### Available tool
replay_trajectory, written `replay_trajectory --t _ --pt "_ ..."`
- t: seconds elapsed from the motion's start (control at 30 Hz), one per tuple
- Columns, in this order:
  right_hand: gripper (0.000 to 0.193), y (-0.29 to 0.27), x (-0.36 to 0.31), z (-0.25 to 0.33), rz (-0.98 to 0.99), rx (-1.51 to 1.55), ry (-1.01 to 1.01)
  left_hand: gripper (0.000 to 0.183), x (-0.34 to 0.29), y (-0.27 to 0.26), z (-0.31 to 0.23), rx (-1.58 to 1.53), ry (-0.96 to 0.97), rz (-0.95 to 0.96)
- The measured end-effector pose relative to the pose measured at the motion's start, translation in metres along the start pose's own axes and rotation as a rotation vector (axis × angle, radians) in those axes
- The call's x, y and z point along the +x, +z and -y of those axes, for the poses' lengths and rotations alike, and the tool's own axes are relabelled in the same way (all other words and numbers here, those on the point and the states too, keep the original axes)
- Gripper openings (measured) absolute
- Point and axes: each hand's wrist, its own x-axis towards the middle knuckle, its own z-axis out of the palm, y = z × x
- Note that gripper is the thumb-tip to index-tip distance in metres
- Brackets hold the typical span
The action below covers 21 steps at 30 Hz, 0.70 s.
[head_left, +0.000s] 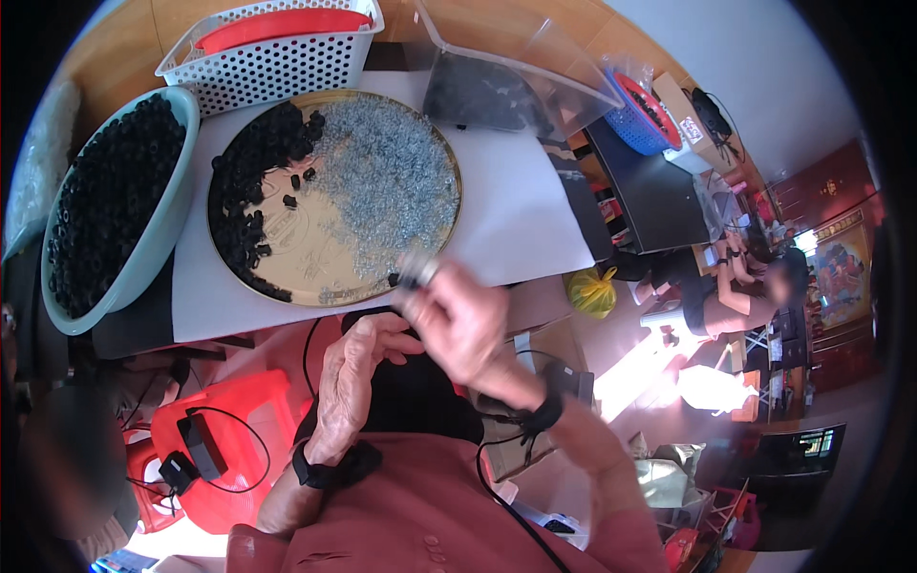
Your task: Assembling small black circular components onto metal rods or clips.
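My right hand (463,320) is closed and smeared by motion at the near right edge of a round gold tray (291,229). Something small, dark and grey shows at its fingertips, too blurred to name. Lower and to the left, my left hand (353,372) is held over my lap in front of the table, fingers extended and slightly bent, with nothing visible in it. Small black ring-like parts (253,153) lie along the tray's left side. A heap of small clear parts (387,172) covers its right side. A few black pieces (290,201) sit apart near the middle.
A pale green basin (186,181) full of black parts stands at the left. Behind the tray are a white perforated basket (272,72) and a clear plastic bin (497,91). A red stool (224,420) bears black adapters. Another person (735,296) sits at the right.
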Motion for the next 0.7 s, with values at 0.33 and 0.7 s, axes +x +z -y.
replay_trajectory --t 0.33,0.7 --pt "0.017 -0.095 0.219 -0.027 -0.317 0.092 0.236 0.052 -0.008 0.000 -0.010 0.065 0.029 0.066" --pt "0.013 0.059 0.157 0.001 0.393 -0.206 -0.287 0.047 -0.007 -0.024 -0.017 0.021 0.041 -0.006"
